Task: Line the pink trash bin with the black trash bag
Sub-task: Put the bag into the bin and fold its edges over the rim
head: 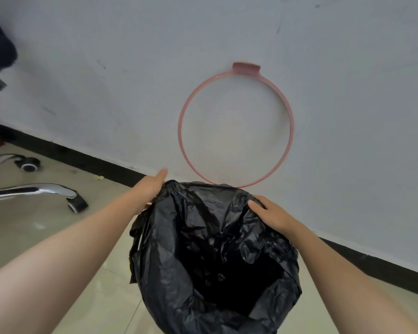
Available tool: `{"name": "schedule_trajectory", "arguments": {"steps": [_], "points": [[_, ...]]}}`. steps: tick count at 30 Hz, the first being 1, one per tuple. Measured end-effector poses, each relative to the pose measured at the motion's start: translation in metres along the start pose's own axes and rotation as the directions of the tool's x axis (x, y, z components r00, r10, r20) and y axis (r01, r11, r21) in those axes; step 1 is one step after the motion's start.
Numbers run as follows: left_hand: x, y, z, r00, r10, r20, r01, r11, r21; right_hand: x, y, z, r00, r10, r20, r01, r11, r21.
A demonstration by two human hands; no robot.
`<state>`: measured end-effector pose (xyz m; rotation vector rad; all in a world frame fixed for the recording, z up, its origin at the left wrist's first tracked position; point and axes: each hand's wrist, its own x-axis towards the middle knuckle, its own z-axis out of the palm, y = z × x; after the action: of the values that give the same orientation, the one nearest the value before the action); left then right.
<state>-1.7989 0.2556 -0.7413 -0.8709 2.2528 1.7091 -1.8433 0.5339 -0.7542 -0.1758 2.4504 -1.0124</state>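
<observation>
The black trash bag (203, 237) stands open below me, its mouth spread wide and its plastic folded outward over a round rim. The bag covers the pink trash bin all round, so none of the bin's body shows. My left hand (152, 184) is at the far left edge of the bag, thumb up, fingers hidden behind the plastic. My right hand (270, 213) lies palm down on the far right edge, fingers curved over the plastic. A pink ring (180, 126) with a clip on top leans against the wall just behind the bag.
A white wall (130, 80) with a black baseboard (82, 160) runs right behind the bag. A chrome chair base (34, 190) with casters (77, 203) stands on the beige tile floor to the left. Something dark hangs at the upper left corner.
</observation>
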Motion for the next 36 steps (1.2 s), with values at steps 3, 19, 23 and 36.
{"name": "schedule_trajectory", "arguments": {"steps": [3, 19, 23, 36], "points": [[-0.004, 0.004, 0.001, 0.995, 0.067, 0.074, -0.073, 0.994, 0.077, -0.001, 0.002, 0.0, 1.0, 0.002, -0.012, -0.003, 1.0, -0.016], [0.035, -0.005, 0.015, 0.97, 0.226, -0.094, -0.203, 0.957, 0.208, -0.006, 0.004, 0.003, 0.998, -0.021, -0.061, 0.011, 0.986, -0.166], [0.043, -0.014, 0.011, 0.974, 0.213, -0.074, -0.181, 0.935, 0.305, -0.005, 0.002, 0.004, 0.997, -0.011, -0.082, -0.007, 0.976, -0.217], [-0.042, -0.02, 0.005, 0.871, 0.488, 0.06, -0.454, 0.752, 0.478, -0.009, 0.003, 0.009, 0.956, 0.002, -0.294, -0.086, 0.958, -0.274]]}}
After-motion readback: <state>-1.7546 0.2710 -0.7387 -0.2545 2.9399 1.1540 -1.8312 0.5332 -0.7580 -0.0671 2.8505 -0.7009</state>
